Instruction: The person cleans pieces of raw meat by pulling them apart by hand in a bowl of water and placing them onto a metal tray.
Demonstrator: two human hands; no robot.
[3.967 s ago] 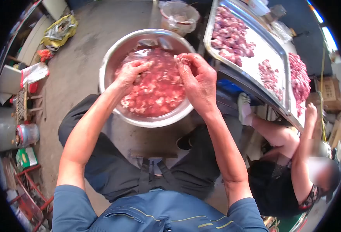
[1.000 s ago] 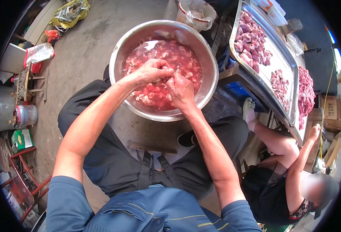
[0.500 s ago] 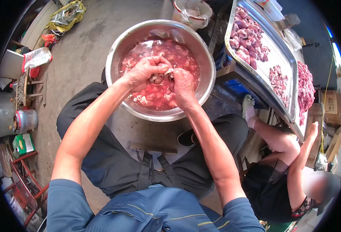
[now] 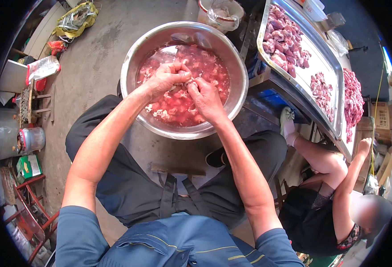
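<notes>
A wide metal basin (image 4: 131,98) holds reddish water with many pale and pink meat pieces (image 4: 173,111) in it. Over the water, my left hand (image 4: 167,79) pinches a small pale piece of meat (image 4: 187,84) between thumb and fingers. My right hand (image 4: 205,99) is closed on the same piece from the other side, its thumb and fingertips close to the left ones. Most of the piece is hidden by my fingers, so its exact kind does not show.
A metal tray (image 4: 327,58) at the right carries dark red meat pieces and a smaller pile. Beyond it lies more pink meat (image 4: 351,95). A lined bucket (image 4: 222,15) stands behind the basin. Another person (image 4: 323,173) sits at right. A red metal rack (image 4: 31,200) is at left.
My right hand has turned, its thumb now showing on top, and both hands have shifted slightly. The piece is more covered now. The other person's hand at right has curled in.
</notes>
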